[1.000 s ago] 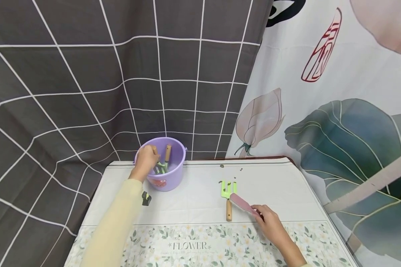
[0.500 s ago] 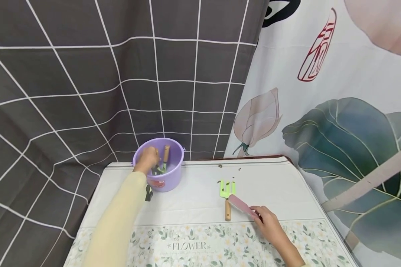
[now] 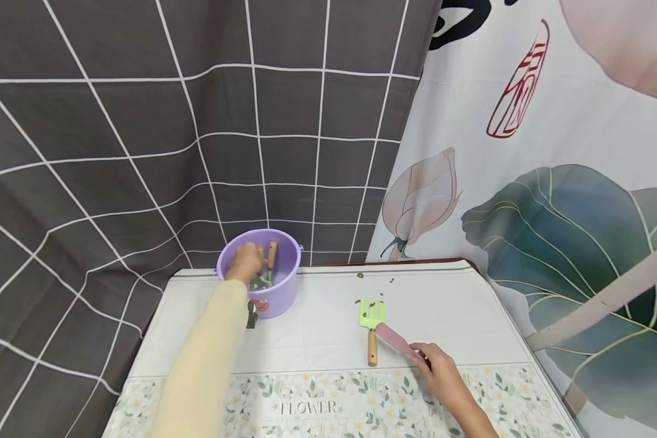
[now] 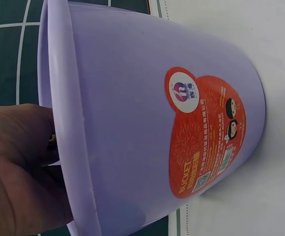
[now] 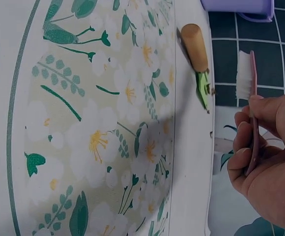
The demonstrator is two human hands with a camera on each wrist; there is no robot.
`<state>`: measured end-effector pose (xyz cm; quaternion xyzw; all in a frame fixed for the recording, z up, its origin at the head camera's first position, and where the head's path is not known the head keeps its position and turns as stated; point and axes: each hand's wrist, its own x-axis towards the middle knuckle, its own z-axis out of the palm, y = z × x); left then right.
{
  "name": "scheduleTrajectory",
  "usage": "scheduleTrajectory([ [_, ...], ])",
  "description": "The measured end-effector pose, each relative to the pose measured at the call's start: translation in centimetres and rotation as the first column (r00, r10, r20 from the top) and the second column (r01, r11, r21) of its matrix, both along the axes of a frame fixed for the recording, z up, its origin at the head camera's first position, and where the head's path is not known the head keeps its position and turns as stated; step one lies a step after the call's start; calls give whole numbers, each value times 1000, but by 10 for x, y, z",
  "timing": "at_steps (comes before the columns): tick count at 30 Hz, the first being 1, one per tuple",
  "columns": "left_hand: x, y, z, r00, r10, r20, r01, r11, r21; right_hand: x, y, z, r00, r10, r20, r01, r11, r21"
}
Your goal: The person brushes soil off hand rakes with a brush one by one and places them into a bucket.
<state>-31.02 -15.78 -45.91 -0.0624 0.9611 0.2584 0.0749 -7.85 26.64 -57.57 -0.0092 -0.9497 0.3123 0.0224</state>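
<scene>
My left hand (image 3: 246, 261) reaches over the near rim into a purple bucket (image 3: 276, 298). Its fingers curl by the wooden handle (image 3: 260, 250) of a small garden tool with green metal; the fingertips are hidden. Another wooden-handled garden tool (image 3: 272, 255) leans inside, beside it. In the left wrist view, the bucket (image 4: 128, 118) hides most of the fingers. My right hand (image 3: 438, 368) grips a pink brush (image 3: 394, 338) with white bristles by its handle. The brush head is right beside a light green hand fork (image 3: 372, 322) lying on the table; bristles (image 5: 243, 76) show in the right wrist view.
Dark crumbs (image 3: 359, 275) are scattered around the fork's tines and behind them. A black object (image 3: 252, 315) lies at the bucket's near side, partly behind my left sleeve. A floral mat print (image 3: 306, 410) covers the table's front. Dark and patterned curtains hang behind.
My left hand has sunk a little deeper into the bucket along with the tool's handle. My right hand and the brush have stayed almost still beside the fork.
</scene>
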Motion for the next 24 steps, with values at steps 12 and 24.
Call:
scheduleTrajectory([
  [12, -2, 1, -6, 999, -38, 4, 37, 998, 45, 3, 0, 0, 999, -21, -36, 21, 1000, -2],
  [24, 2, -7, 3, 997, -62, -49, 66, 994, 89, 2, 10, 5, 1000, -3, -30, 3, 1000, 7],
])
